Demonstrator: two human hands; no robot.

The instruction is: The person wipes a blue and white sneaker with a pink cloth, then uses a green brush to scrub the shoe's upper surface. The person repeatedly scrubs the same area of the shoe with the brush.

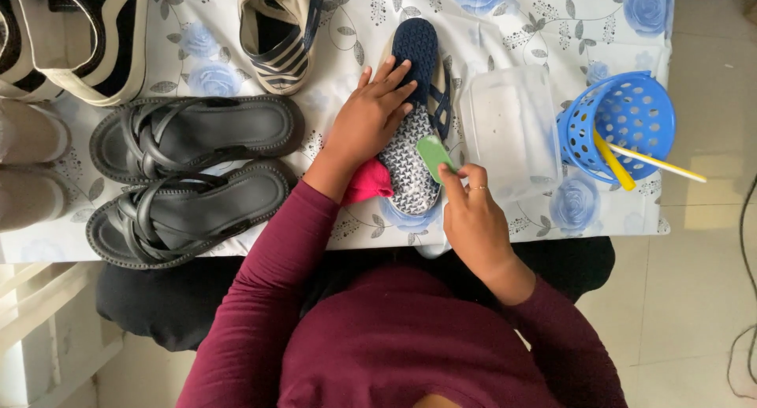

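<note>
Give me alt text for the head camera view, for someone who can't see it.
Seen from above, a person's left hand presses down a navy and white sandal on a floral tablecloth while the right hand holds a small green pad against it. Two grey sandals lie left; a clear tub and blue basket sit right.

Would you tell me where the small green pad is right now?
In the head view, the green pad is pinched in the right hand, resting on the patterned sandal sole, just left of the clear plastic container.

Soft, even daylight, faint shadows, sharp focus throughout.
</note>
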